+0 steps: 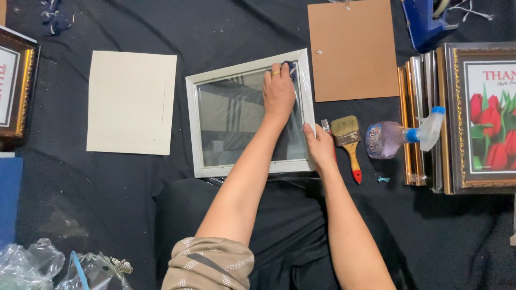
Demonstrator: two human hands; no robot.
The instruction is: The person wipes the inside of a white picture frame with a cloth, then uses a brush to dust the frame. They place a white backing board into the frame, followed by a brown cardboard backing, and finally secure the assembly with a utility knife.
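A white frame (249, 119) with a glass pane is lying flat in the middle of the picture, on a black cloth (134, 182) that is covering the surface. The left hand (278, 91) is lying palm-down on the upper right part of the glass, fingers fairly flat, pressing a small dark blue rag (291, 70) against the pane near the frame's upper right corner; a ring is showing on one finger. The right hand (319, 146) is gripping the frame's right edge near its lower corner, fingers curled loosely around the rim.

Just right of the frame, a paintbrush (348, 142) with a yellow and red handle is lying beside the right hand, and a spray bottle (400, 137) is lying on its side further right. A brown backing board (352, 49) is sitting at upper centre right, touching the frame's upper right corner or nearly so. At the right edge, gold frames (422, 118) are standing stacked next to a framed picture of red tulips (484, 115). A cream card (131, 102) is lying to the left of the white frame, well apart from it. Crumpled clear plastic (32, 263) is sitting at lower left.
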